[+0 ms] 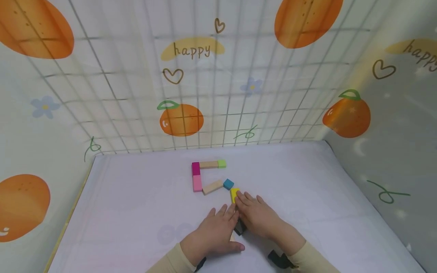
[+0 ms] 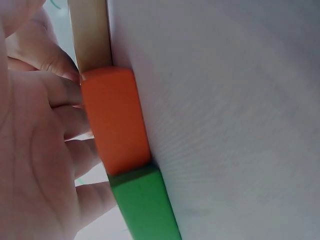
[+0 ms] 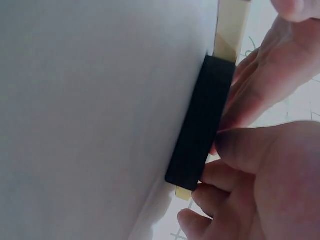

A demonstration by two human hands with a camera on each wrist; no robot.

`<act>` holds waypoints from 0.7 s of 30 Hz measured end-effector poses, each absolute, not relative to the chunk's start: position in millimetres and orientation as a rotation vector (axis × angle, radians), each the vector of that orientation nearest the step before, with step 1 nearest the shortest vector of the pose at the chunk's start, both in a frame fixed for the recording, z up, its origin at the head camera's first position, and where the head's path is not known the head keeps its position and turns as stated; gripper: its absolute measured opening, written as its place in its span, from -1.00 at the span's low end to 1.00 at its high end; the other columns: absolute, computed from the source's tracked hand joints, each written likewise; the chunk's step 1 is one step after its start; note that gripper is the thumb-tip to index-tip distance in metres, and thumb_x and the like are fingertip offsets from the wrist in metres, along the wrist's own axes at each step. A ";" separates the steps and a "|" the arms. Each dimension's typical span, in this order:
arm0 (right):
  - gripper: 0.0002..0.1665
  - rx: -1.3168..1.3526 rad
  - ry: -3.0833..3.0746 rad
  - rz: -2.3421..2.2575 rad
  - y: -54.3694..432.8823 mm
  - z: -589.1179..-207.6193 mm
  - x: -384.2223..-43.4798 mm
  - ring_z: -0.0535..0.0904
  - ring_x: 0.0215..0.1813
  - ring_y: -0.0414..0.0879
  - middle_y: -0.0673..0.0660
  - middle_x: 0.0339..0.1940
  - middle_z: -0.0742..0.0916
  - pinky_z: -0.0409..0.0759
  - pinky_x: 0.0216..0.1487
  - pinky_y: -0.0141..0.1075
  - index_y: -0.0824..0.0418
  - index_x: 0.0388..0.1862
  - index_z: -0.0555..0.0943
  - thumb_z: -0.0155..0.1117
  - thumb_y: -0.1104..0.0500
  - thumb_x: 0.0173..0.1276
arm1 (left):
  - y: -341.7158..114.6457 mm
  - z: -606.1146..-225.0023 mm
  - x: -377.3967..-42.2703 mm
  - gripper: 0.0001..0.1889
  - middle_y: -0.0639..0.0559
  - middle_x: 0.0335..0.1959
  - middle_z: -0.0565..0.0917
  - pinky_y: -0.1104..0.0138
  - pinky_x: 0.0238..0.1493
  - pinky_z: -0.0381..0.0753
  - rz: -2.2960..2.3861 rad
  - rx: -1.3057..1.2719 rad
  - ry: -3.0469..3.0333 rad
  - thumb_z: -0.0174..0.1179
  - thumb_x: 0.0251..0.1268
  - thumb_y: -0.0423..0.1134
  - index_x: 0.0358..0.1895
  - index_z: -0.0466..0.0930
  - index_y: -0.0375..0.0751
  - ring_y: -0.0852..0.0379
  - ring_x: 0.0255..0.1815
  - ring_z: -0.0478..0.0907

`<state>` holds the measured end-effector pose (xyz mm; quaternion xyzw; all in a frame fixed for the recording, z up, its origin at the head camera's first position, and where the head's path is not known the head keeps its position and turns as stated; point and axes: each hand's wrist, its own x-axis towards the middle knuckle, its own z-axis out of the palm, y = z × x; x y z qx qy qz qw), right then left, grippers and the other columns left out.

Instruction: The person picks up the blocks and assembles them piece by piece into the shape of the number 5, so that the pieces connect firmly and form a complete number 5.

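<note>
A row of small blocks lies on the white table. My left hand (image 1: 217, 229) rests over its near end, fingers straight, fingertips beside a yellow block (image 1: 234, 194). From the other side, my right hand (image 1: 260, 215) reaches to the yellow block with extended fingers. Between the hands lies a black block (image 1: 240, 227), partly covered. In the right wrist view the right thumb touches this black block (image 3: 202, 122), which meets a plain wooden block (image 3: 231, 32). An orange block (image 2: 115, 120) and a green block (image 2: 145, 202) sit end to end by the left palm, hidden in the head view.
Farther along are a blue block (image 1: 228, 184), a plain block (image 1: 212, 187), a pink block (image 1: 197, 183), a magenta block (image 1: 195, 168), another plain block (image 1: 208, 165) and a lime block (image 1: 222, 163). A printed curtain (image 1: 218, 87) over a grid stands behind the table.
</note>
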<state>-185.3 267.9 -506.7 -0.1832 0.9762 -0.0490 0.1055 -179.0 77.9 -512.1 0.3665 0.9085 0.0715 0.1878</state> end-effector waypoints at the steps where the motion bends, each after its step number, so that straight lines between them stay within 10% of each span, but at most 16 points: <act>1: -0.34 -0.542 2.875 -0.145 268.2 -507.2 -185.5 0.23 0.61 0.12 0.09 0.61 0.34 0.25 0.47 0.30 0.14 0.55 0.33 0.09 -0.04 0.57 | 78.1 -512.6 -179.0 0.02 0.07 0.67 0.03 -0.15 0.53 0.20 0.201 1.033 2.557 0.02 0.17 0.58 0.61 0.12 0.07 -0.01 0.67 0.02; 21: -0.30 -0.543 2.866 -0.180 270.5 -507.7 -186.7 0.19 0.63 0.12 0.08 0.63 0.30 0.22 0.48 0.31 0.11 0.56 0.31 0.14 -0.06 0.54 | 77.3 -516.7 -179.3 0.03 0.07 0.68 0.00 -0.16 0.53 0.20 0.213 1.035 2.555 0.00 0.17 0.59 0.61 0.11 0.06 0.00 0.68 -0.01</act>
